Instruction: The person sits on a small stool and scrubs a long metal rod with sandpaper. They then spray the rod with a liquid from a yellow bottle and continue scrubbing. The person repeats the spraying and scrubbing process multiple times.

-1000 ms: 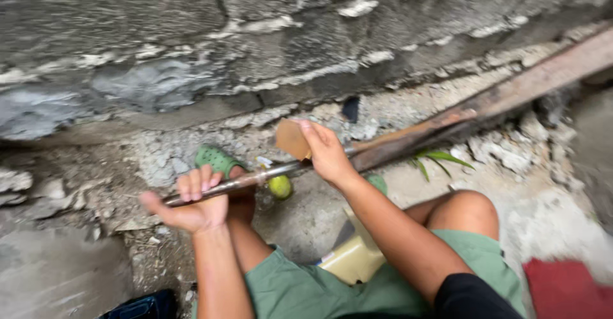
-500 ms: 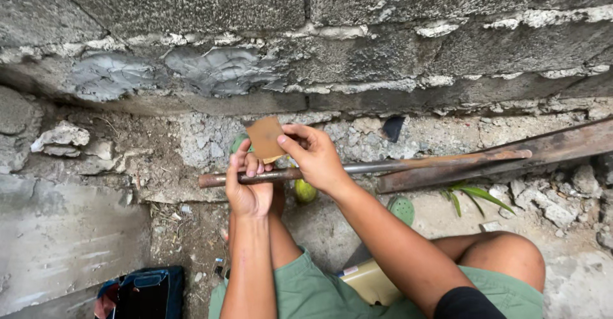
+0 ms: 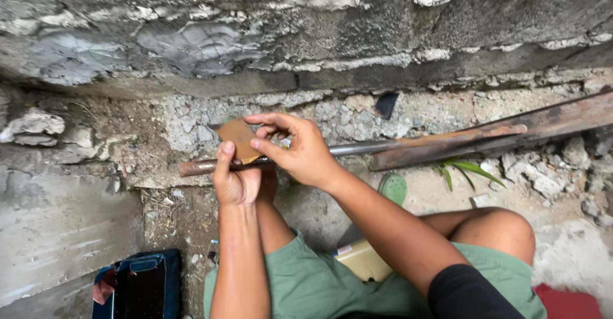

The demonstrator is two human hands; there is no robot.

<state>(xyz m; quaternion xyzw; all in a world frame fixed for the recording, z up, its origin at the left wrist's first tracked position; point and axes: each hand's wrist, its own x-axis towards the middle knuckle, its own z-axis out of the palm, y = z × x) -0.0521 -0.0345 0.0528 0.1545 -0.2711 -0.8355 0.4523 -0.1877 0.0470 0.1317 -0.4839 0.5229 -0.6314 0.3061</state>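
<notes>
Left hand (image 3: 235,182) grip closed round rusty rod (image 3: 357,148), held level before the block wall (image 3: 306,31). Right hand (image 3: 300,150) pinches brown sandpaper (image 3: 237,137) onto it. Rod looks stiff, heavyish; paper floppy, hold by edges.

Head view, looking down. I see the left hand (image 3: 235,182) closed around a rusty metal rod (image 3: 357,148) near its left end, thumb raised against a small brown sheet of sandpaper (image 3: 238,138). The right hand (image 3: 300,150) pinches that sheet between thumb and fingers and rests over the rod. The rod runs roughly level in front of a rough block wall (image 3: 306,31), its right part overlapping a rusted angle bar (image 3: 543,124). Below, I note green shorts (image 3: 306,287), a bent knee (image 3: 504,229), a yellowish block (image 3: 364,261), a green sandal (image 3: 394,188), a small leafy plant (image 3: 463,169) and a dark blue pouch (image 3: 137,287) on the rubble-strewn ground.
</notes>
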